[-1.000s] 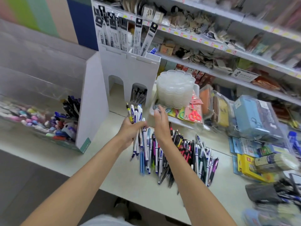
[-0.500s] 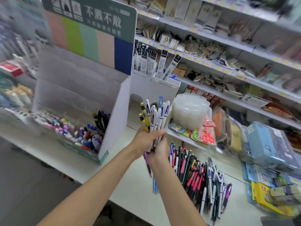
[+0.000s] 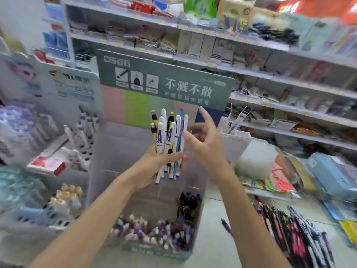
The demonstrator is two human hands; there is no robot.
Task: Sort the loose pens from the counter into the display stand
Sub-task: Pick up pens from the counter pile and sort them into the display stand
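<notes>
DISPLAY STAND, SHOP COUNTER: Before the display stand (image 3: 164,88), its lower tray crowded with stocked pens (image 3: 154,231), your left hand (image 3: 152,165) gripped a bundle of pens (image 3: 170,136) upright above the compartments. Your right hand (image 3: 206,146) hovered just beside the bundle, fingers spread and holding nothing. More loose pens (image 3: 289,235) lay on the counter (image 3: 208,248) at right. The step appeared to be drawing one pen from the bundle. Next you would need to pinch a single barrel and match it to its compartment.
</notes>
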